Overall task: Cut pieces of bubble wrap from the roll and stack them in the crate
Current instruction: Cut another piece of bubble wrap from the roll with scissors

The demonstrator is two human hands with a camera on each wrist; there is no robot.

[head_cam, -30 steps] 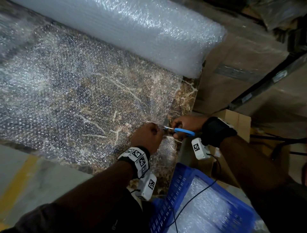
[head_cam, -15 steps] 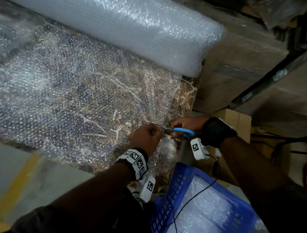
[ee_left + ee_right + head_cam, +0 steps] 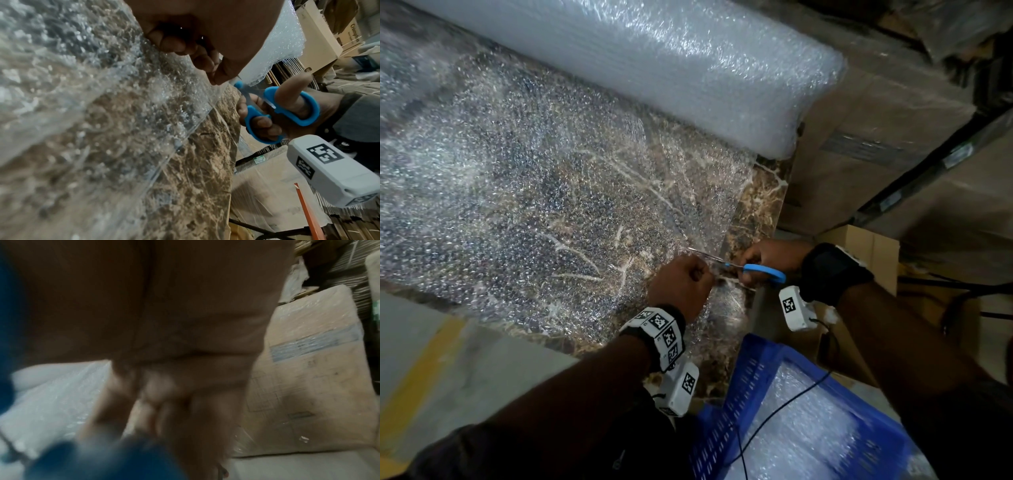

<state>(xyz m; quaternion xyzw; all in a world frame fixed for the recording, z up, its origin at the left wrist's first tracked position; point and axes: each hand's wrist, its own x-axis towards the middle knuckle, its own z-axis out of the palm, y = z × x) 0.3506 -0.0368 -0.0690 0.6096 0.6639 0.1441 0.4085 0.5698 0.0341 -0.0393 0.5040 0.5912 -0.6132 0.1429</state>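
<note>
A big roll of bubble wrap (image 3: 654,65) lies across the far side of a marbled table (image 3: 760,202). Its loose sheet (image 3: 524,192) is spread toward me over the tabletop. My left hand (image 3: 681,284) pinches the sheet's near right edge (image 3: 185,113) in a fist. My right hand (image 3: 774,257) grips blue-handled scissors (image 3: 760,272), thumb and fingers through the loops (image 3: 287,112). The blades (image 3: 705,255) point left into the sheet just beyond my left hand. A blue crate (image 3: 726,411) at the lower right holds cut bubble wrap (image 3: 811,431). The right wrist view is blurred.
Wrapped cardboard cartons (image 3: 866,144) stand to the right of the table, with a smaller open box (image 3: 873,246) behind my right wrist. A dark metal bar (image 3: 928,164) runs diagonally at the right. Grey floor with a yellow line (image 3: 417,373) lies at the lower left.
Both hands have edged slightly left along the sheet's right edge, the scissors staying in the wrap. The roll and crate have not moved.
</note>
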